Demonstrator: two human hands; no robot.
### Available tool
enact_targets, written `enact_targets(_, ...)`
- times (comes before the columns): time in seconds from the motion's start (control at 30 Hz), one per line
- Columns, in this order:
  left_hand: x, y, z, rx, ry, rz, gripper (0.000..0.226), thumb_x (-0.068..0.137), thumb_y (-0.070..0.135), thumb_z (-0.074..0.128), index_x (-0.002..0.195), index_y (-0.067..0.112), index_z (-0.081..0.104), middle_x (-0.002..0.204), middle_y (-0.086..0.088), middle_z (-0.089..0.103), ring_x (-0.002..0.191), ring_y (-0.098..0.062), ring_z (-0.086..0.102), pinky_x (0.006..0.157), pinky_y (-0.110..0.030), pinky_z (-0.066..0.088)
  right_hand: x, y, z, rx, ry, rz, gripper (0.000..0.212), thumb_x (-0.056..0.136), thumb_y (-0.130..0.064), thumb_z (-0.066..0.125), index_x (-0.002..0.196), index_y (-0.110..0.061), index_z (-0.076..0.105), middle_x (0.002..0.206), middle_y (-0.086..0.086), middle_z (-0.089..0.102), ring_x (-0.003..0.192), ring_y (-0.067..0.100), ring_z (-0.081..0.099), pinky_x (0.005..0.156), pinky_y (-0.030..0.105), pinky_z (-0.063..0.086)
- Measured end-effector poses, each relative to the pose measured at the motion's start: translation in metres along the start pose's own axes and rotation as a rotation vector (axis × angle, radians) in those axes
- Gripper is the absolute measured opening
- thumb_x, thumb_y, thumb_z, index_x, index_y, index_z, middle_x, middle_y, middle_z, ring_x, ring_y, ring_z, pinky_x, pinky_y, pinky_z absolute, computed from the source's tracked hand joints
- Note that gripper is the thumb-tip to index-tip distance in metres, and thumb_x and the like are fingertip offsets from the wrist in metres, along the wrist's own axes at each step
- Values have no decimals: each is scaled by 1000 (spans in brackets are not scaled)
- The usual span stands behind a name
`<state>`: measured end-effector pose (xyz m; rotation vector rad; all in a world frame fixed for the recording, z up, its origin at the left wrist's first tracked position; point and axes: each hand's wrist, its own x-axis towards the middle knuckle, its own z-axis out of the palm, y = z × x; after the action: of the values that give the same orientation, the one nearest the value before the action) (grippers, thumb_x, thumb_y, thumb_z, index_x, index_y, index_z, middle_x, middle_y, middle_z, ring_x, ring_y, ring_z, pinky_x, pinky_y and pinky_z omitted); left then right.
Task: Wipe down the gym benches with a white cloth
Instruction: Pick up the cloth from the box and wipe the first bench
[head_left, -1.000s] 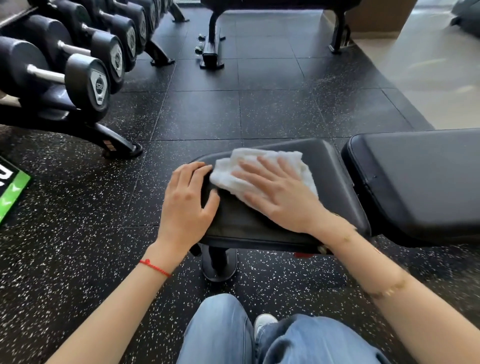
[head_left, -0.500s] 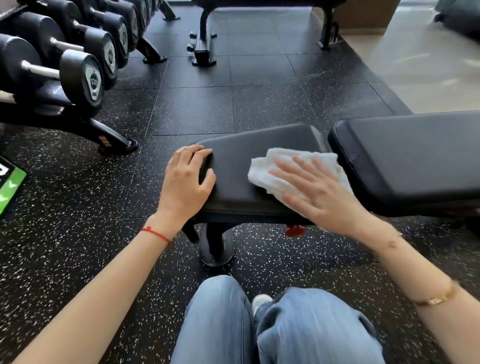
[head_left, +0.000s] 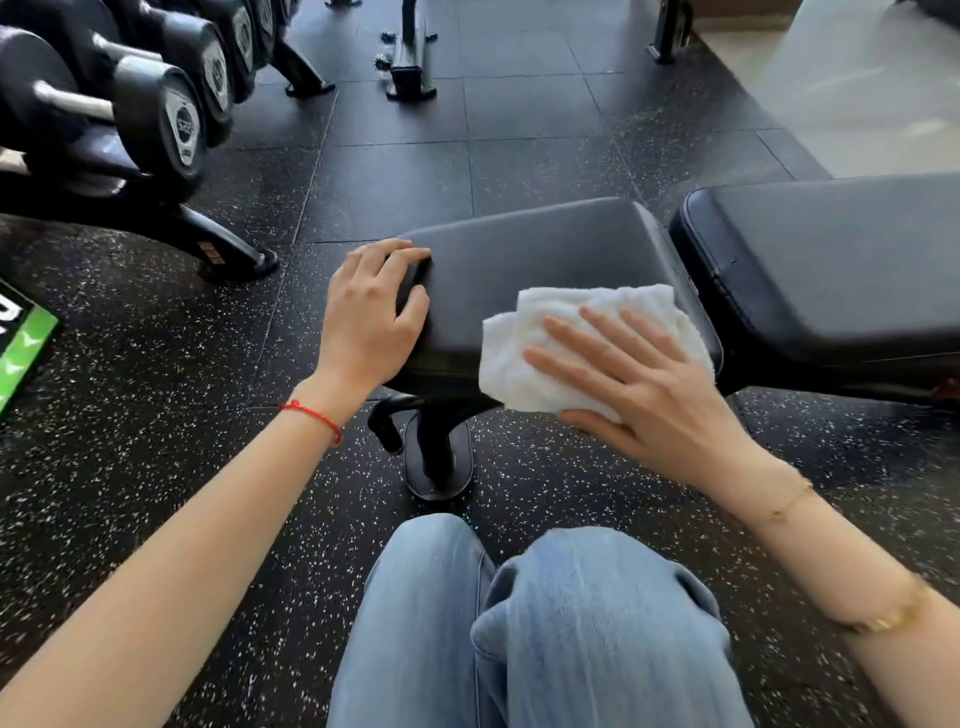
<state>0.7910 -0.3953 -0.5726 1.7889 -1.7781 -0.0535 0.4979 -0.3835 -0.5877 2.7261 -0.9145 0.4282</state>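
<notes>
Gym: dumbbell rack (head_left: 156, 119), padded bench (head_left: 545, 270), speckled rubber floor tiles (head_left: 395, 187).

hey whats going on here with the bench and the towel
A person is wiping a black gym bench. Their right hand presses a folded white cloth flat on the seat pad, at its near right corner beside the gap to the back pad. The left hand grips the seat pad's left end. A dumbbell rack stands on the floor to the left.
</notes>
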Motion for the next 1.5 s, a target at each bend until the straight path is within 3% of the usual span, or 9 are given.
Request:
enact_targets(0.33,1,1,0,7,9,-8,38,92,14,52,129,14,60,137,-4,55,130,-25,44,114,-39,29,15,-13,13,-133,54,-77,56,103,-49,46,154,-33,30,162,0,27,148,29,29,118,53,28)
enact_targets(0.5,0,1,2,6,22,-26,37,92,17,50,129,16,59,137,-1,55,130,-23,43,114,-39,30,12,-13,7,-103,57,80,55,103,-54,41,154,-32,32,160,0,31,147,28,32,118,49,29)
enact_targets(0.7,0,2,2,2,27,-17,38,92,15,49,128,15,60,136,-1,56,129,-23,45,113,-37,30,41,-31,8,63,19,93,64,101,-56,44,153,-20,34,161,2,29,150,25,25,121,47,24)
enact_targets(0.87,0,1,2,1,13,-24,39,92,18,47,128,15,60,137,-2,55,130,-24,44,114,-39,30,35,-11,-9,77,-33,192,64,96,-63,43,149,-28,43,159,-1,35,147,25,32,122,42,22)
enact_targets(1.07,1,1,2,-24,2,-25,38,93,18,46,129,15,59,137,-2,55,130,-23,44,113,-39,30,62,-44,1,109,-47,174,60,100,-60,38,149,-27,43,158,1,36,146,29,33,120,48,25)
enact_targets(1.2,2,0,2,-11,17,-14,38,92,18,48,128,15,60,136,-2,56,130,-24,44,114,-38,30,29,1,-10,132,-18,318,55,102,-56,38,148,-28,45,157,1,38,147,24,33,119,47,26)
enact_targets(1.3,1,2,3,1,33,-33,37,92,17,49,127,15,61,136,-3,56,130,-24,45,115,-39,30,59,46,-13,169,-161,438,56,104,-53,30,155,-32,28,161,3,30,150,21,20,122,34,9)
enact_targets(1.37,1,5,3,25,39,-67,37,93,18,48,128,14,60,137,-4,55,132,-24,43,115,-41,30,106,56,0,190,-282,514,59,103,-56,22,157,-35,13,166,-1,16,152,20,9,124,38,1)
enact_targets(1.5,-1,8,3,30,55,-155,38,94,18,50,130,11,58,139,-7,53,133,-25,42,116,-40,30,150,27,16,283,-331,430,54,104,-49,30,156,-37,18,166,-6,11,153,21,3,123,43,-3)
